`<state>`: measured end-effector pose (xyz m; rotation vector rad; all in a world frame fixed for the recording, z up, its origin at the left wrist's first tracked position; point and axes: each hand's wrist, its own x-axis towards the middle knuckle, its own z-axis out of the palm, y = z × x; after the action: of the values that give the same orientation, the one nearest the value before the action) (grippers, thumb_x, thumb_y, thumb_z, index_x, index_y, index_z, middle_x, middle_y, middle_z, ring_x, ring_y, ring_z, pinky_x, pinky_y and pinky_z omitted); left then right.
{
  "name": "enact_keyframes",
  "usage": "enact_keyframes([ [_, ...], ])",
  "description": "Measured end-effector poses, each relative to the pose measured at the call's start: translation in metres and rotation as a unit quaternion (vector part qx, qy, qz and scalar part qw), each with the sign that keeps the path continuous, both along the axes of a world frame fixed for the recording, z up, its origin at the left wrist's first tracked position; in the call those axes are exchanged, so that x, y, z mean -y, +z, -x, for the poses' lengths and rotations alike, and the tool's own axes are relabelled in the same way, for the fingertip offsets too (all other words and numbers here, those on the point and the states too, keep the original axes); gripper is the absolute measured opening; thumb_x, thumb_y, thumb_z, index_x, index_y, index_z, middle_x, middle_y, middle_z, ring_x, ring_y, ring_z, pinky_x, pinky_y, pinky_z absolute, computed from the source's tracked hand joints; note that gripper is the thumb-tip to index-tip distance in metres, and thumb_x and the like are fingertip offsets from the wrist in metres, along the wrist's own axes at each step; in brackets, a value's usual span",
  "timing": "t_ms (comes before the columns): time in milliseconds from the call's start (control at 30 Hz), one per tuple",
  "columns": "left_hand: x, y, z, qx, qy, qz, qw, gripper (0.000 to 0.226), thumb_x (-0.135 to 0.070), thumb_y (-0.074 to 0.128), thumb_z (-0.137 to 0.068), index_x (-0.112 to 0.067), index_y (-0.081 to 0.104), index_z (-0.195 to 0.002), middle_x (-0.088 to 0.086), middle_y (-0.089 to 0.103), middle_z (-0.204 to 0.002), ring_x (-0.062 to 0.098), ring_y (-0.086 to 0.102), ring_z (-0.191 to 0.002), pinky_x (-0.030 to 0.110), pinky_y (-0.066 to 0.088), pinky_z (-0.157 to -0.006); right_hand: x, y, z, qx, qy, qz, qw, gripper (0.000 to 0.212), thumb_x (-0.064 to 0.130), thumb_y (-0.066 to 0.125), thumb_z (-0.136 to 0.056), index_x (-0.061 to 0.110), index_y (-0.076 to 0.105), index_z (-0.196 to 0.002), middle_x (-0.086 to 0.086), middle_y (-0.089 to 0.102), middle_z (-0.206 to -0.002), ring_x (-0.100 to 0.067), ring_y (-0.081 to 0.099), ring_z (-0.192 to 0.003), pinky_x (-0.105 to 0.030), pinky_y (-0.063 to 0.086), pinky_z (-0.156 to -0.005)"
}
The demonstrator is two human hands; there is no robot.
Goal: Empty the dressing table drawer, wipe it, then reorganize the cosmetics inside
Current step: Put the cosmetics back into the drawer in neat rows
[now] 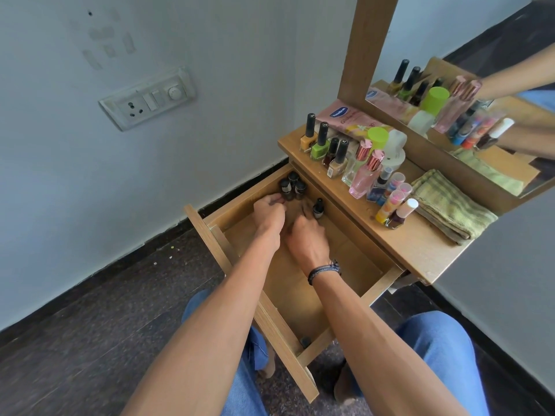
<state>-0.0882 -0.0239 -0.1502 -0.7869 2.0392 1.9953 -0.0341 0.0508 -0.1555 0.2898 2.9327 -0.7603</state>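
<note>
Vertically standing dark bottles (291, 186), caps up, drawer (345, 253) far corner.

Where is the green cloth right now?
Head view, right side: the folded green cloth lies on the tabletop, between the lip balm tubes and the mirror.

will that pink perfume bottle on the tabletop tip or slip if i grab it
The pink perfume bottle stands tall and narrow, so a push near its cap would probably tip it. It looks like clear glass: likely smooth, heavy for its size, breakable.
</note>
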Motion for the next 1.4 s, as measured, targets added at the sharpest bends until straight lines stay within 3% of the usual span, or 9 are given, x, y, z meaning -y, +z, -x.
enact_keyframes([
  [100,0.0,0.002,-0.001,-0.003,0.001,0.015,1.0,0.035,0.006,0.056,-0.092,-0.014,0.07,-0.117,0.004,0.073,-0.11,0.02,0.068,-0.107,0.04,0.054,-0.102,-0.002,0.009,-0.007,-0.03,0.005,0.014,0.999,0.031,0.009,0.053,-0.092,0.007,0.054,-0.123,-0.017,0.06,-0.128,-0.046,0.066,-0.096,-0.041,0.051,-0.071],
  [200,0.001,0.007,-0.003,-0.012,-0.006,0.049,0.999,0.034,0.004,0.056,-0.093,-0.015,0.07,-0.118,0.002,0.072,-0.111,0.019,0.067,-0.107,0.039,0.054,-0.102,-0.008,0.017,-0.019,-0.045,0.014,0.017,0.999,0.019,0.013,0.052,-0.093,0.009,0.057,-0.111,-0.014,0.063,-0.113,-0.043,0.064,-0.092,-0.036,0.043,-0.067],
  [267,0.004,0.01,-0.006,-0.016,-0.018,0.095,0.995,0.037,0.004,0.055,-0.093,-0.015,0.069,-0.121,0.001,0.071,-0.113,0.019,0.066,-0.107,0.039,0.054,-0.101,-0.015,0.021,-0.033,-0.062,0.016,0.012,0.998,0.016,0.017,0.053,-0.095,0.011,0.06,-0.107,-0.011,0.064,-0.105,-0.039,0.065,-0.09,-0.037,0.048,-0.068],
  [400,0.014,0.02,-0.019,-0.03,-0.103,0.203,0.973,0.038,-0.004,0.059,-0.093,-0.02,0.066,-0.126,-0.003,0.07,-0.12,0.017,0.064,-0.112,0.037,0.052,-0.1,-0.039,0.031,-0.065,-0.088,0.013,0.017,0.996,0.029,0.025,0.057,-0.098,0.022,0.067,-0.125,-0.002,0.067,-0.121,-0.028,0.069,-0.1,-0.043,0.059,-0.083],
  [500,0.021,0.034,-0.036,-0.065,-0.157,0.278,0.945,0.039,-0.009,0.061,-0.093,-0.024,0.065,-0.129,-0.011,0.069,-0.12,0.009,0.061,-0.102,0.025,0.046,-0.084,-0.062,0.037,-0.085,-0.095,0.006,0.017,0.995,0.029,0.028,0.058,-0.1,0.025,0.068,-0.127,0.007,0.068,-0.124,-0.019,0.069,-0.1,-0.033,0.055,-0.083],
  [633,0.015,0.051,-0.054,-0.136,-0.167,0.275,0.937,0.032,-0.014,0.065,-0.096,-0.027,0.066,-0.126,-0.015,0.068,-0.116,0.002,0.062,-0.094,0.014,0.042,-0.069,-0.08,0.034,-0.101,-0.125,-0.001,0.031,0.992,0.022,0.025,0.059,-0.101,0.022,0.073,-0.117,0.01,0.071,-0.113,-0.009,0.067,-0.086,-0.022,0.05,-0.075],
  [833,-0.019,0.077,-0.043,-0.22,-0.153,0.229,0.936,0.027,-0.021,0.07,-0.094,-0.019,0.07,-0.121,-0.01,0.071,-0.108,-0.001,0.064,-0.089,0.004,0.044,-0.069,-0.072,0.021,-0.111,-0.146,-0.005,-0.019,0.989,0.018,0.026,0.058,-0.099,0.024,0.075,-0.105,0.01,0.071,-0.097,-0.011,0.067,-0.076,-0.025,0.054,-0.061],
  [1067,-0.051,0.082,-0.017,-0.238,-0.148,0.25,0.927,0.027,-0.026,0.076,-0.089,-0.017,0.073,-0.115,-0.005,0.074,-0.106,0.011,0.068,-0.095,0.037,0.057,-0.089,-0.071,0.019,-0.111,-0.163,-0.024,-0.013,0.986,0.014,0.024,0.062,-0.096,0.024,0.075,-0.101,0.009,0.072,-0.094,-0.009,0.066,-0.074,-0.023,0.056,-0.061],
  [1400,-0.062,0.078,-0.008,-0.229,-0.156,0.311,0.909,0.03,-0.03,0.08,-0.085,-0.017,0.075,-0.111,-0.005,0.075,-0.105,0.016,0.069,-0.098,0.04,0.058,-0.086,-0.073,0.013,-0.11,-0.171,-0.024,-0.007,0.985,0.014,0.026,0.061,-0.097,0.025,0.074,-0.101,0.01,0.072,-0.094,-0.009,0.066,-0.075,-0.027,0.058,-0.061],
])
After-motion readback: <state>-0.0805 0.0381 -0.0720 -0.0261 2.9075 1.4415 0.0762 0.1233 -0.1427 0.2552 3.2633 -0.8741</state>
